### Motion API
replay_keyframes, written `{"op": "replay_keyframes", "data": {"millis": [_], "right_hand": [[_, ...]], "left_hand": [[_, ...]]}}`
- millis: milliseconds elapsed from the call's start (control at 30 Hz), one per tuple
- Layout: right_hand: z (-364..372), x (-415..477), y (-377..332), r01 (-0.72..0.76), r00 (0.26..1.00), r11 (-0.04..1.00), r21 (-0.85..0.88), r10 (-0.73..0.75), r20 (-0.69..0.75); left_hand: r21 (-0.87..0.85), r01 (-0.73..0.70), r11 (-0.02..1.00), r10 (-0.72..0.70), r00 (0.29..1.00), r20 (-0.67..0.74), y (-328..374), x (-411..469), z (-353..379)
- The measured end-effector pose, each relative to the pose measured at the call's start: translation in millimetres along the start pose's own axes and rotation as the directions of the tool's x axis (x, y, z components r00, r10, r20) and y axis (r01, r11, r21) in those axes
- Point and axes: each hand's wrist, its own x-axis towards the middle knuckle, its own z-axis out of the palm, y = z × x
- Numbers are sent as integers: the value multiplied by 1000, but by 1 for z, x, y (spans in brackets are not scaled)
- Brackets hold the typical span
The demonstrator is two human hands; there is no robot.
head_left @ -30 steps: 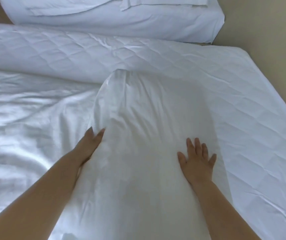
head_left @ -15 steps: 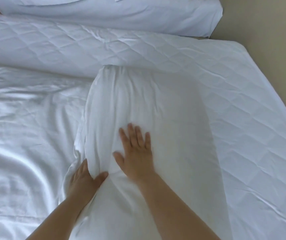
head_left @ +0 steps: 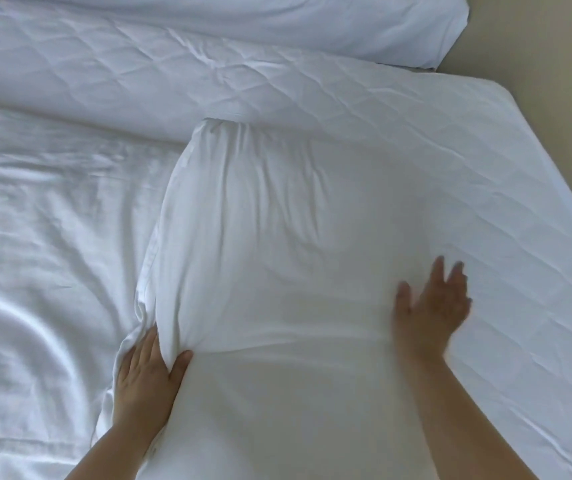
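White pillow (head_left: 277, 271) in a smooth cotton case lies lengthwise in front of me on a bed, its far end pointing away and its near end running under my forearms. My left hand (head_left: 146, 379) grips the pillow's left edge near me: the thumb (head_left: 182, 358) presses over the top, the other fingers tuck along the side beneath, and the fabric bunches into folds between them. My right hand (head_left: 430, 306) rests flat on the pillow's right edge, fingers straight and slightly spread, holding nothing; it is blurred, so I cannot tell whether the fingertips reach past the edge. A quilted mattress cover (head_left: 485, 168) lies under and right of the pillow. A crumpled sheet (head_left: 35, 271) spreads to the left. A second pillow (head_left: 277, 26) lies across the far end.
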Motion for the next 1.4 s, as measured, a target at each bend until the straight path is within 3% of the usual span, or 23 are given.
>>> {"op": "replay_keyframes", "data": {"millis": [33,100,167,200,233,400,500,567,667,800,933,967,1067,1167,1233,1300,1333,1400], "right_hand": [[16,9,-36,214,976,977,6,-214,-52],[42,22,-107,543,839,840,-7,-542,35],[64,39,-151,751,650,659,-47,-726,225],[74,52,-158,778,605,626,-50,-726,328],[82,70,-156,765,613,640,-70,-692,382],[72,142,-62,459,841,835,-305,-296,454],[53,138,-13,227,905,938,-262,-104,412],[45,120,5,125,932,975,-181,-53,358],[37,65,6,135,962,981,-142,-95,255],[35,-27,-26,317,924,946,-64,-293,245],[36,-107,-76,386,884,923,-7,-368,287],[37,-128,-90,417,868,909,0,-399,294],[37,-179,-133,407,868,913,-2,-387,313],[37,-228,-184,460,858,886,-62,-425,289],[47,-262,-222,580,782,794,-185,-479,398],[59,-297,-257,606,678,791,-84,-458,575],[69,-315,-273,615,622,788,-27,-464,631],[88,-348,-304,640,579,767,-52,-436,689]], "left_hand": [[0,6,1000,-6,1000,-10,-2,1,2],[-6,12,1000,-12,999,-29,-4,3,4],[-1,18,1000,-18,999,-43,-7,6,5],[-7,11,1000,-12,999,-50,-9,8,6],[-16,0,1000,-1,998,-65,-11,11,8],[16,-24,1000,25,995,-102,-25,23,21],[27,-6,1000,8,996,-90,-20,25,22],[30,1,1000,1,999,-54,-13,27,19],[34,6,999,-5,1000,-29,-5,20,11],[49,-17,999,16,1000,17,-4,8,-2],[-24,-93,995,92,995,-34,-26,-11,-31],[49,-155,987,156,987,-29,-45,-15,-43],[178,-264,948,235,957,168,-139,-30,-66],[320,-292,901,265,956,125,-235,-33,-95],[339,-263,903,216,962,170,-264,-36,-137],[249,-155,956,120,981,151,-290,-42,-177],[242,-94,966,86,995,45,-307,-39,-191],[245,3,969,-13,999,42,-342,-36,-217]]}}
